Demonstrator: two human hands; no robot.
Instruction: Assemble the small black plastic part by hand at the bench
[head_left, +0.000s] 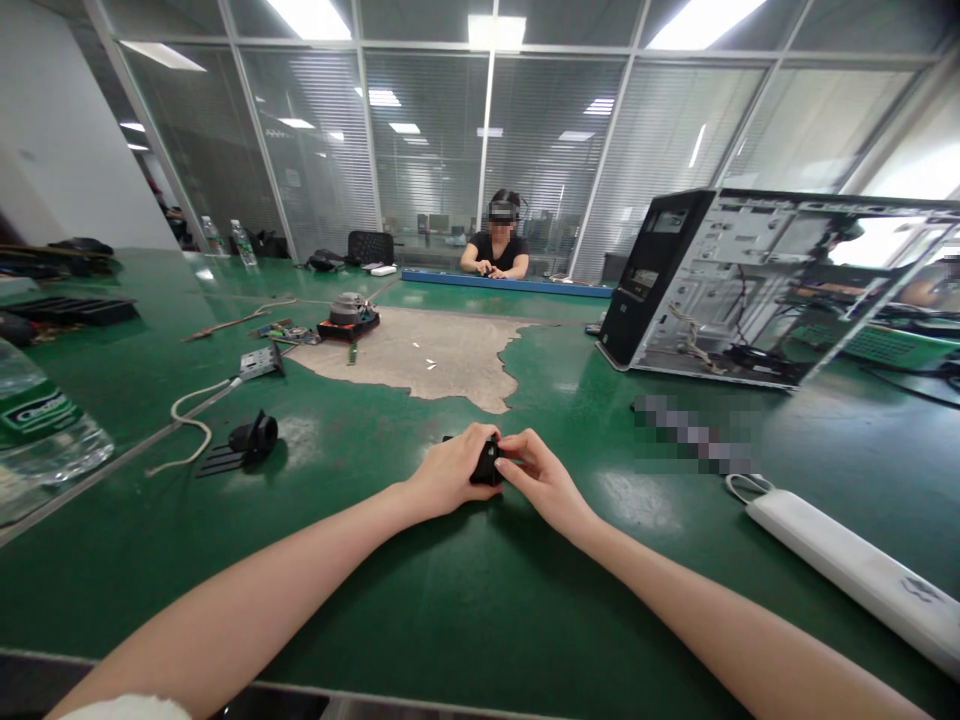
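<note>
My left hand (450, 468) is wrapped over a small black plastic part (486, 465), low above the green table (450, 600). Thumb and fingers of my right hand (544, 480) pinch the part at its right end. Most of the part is covered by my left fingers, so I cannot make out its exact kind. A bit of black also shows past the back of my left hand.
To the right stand an open computer case (675, 280) and a white power bank (847, 560). On the left lie a black plastic piece (255, 435), a metal bracket with cable (261, 362) and a water bottle (45, 420). Across the table sits another person (499, 245).
</note>
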